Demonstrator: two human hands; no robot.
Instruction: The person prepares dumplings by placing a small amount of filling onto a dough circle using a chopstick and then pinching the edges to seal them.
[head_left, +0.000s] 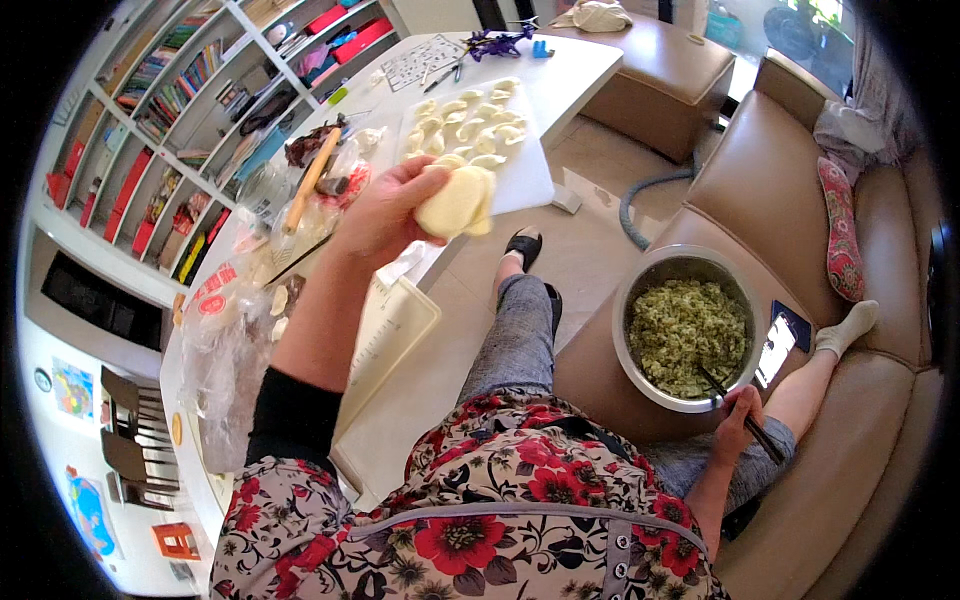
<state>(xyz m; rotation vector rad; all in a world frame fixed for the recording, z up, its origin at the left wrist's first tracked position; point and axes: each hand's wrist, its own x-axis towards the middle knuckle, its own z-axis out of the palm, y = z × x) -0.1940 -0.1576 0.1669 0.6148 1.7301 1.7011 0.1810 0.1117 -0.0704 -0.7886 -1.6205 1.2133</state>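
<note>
My left hand (397, 202) grips a small stack of round dough wrappers (459, 199), thumb on top, in front of the white table's edge. Behind it lies a white board (529, 169) with several folded dumplings (465, 127) set out on it. At the lower right, my right hand (739, 427) holds a pair of dark chopsticks (763, 439), their tips in a green chopped filling (686, 337). That filling sits in a wide metal bowl (626, 352) on the brown leather sofa, and my right hand is beside its near rim.
A rolling pin (311, 180) and clear plastic bags (225, 367) lie on the white table (592, 64). A lit phone (776, 349) rests on the sofa (757, 161) beside the bowl. A grey hose (634, 206) curves along the floor. Bookshelves (202, 90) stand beyond the table.
</note>
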